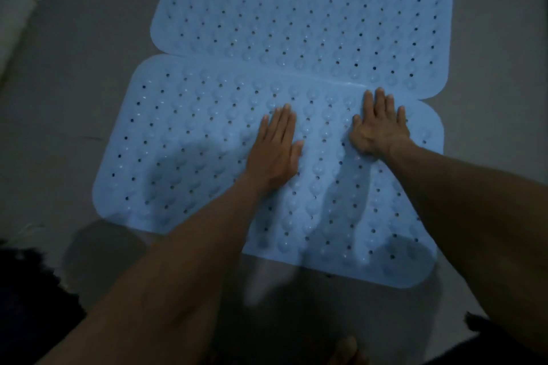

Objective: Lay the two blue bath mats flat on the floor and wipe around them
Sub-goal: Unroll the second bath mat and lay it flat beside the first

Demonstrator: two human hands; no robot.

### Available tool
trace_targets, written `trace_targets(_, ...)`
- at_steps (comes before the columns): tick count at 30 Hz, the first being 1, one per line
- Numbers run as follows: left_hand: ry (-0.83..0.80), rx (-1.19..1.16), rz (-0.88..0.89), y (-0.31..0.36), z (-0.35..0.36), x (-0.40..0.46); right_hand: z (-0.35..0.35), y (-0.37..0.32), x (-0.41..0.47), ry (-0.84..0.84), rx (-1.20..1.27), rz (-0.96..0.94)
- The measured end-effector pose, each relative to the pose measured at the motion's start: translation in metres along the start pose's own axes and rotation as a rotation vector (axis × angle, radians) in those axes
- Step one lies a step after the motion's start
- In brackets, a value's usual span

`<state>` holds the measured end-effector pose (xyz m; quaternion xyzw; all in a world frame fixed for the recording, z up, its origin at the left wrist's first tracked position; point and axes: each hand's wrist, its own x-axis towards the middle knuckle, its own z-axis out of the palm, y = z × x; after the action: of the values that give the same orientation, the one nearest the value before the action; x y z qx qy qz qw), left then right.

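Left hand (pixel 274 147): fingers straight, pressed flat on near mat (pixel 184 163).
Right hand (pixel 379 127): flattened likewise, fingertips near seam.
Far mat (pixel 296 9): blue, perforated, seemingly rubbery, edges touching.

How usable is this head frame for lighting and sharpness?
Head view: dim, bluish; near mat readable, its holes clear; both forearms cast shadows on it; left hand and right hand fairly sharp; bottom edge smeared by blur; wide-angle bending at far mat.
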<state>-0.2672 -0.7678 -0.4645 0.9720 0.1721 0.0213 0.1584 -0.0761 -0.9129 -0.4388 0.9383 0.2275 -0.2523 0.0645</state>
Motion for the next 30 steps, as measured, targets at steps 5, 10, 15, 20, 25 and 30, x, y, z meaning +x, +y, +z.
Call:
trace_targets(5,-0.03,0.024,-0.075,-0.04,-0.012,-0.059,0.016,-0.036,-0.044,0.177,0.025,0.022)
trace_targets(10,-0.028,0.04,-0.091,-0.046,-0.008,-0.087,0.081,-0.108,-0.128,0.246,0.156,-0.145)
trace_targets(15,-0.029,0.078,-0.071,-0.05,0.0,-0.098,0.108,-0.13,-0.137,0.286,0.187,-0.152)
trace_targets(20,-0.019,0.107,-0.074,-0.05,0.002,-0.097,0.114,-0.131,-0.135,0.362,0.165,-0.148)
trace_targets(25,0.005,0.132,-0.078,-0.049,0.002,-0.095,0.11,-0.132,-0.137,0.389,0.167,-0.128)
trace_targets(30,0.008,0.136,-0.092,-0.049,0.003,-0.096,0.113,-0.133,-0.134,0.398,0.157,-0.12)
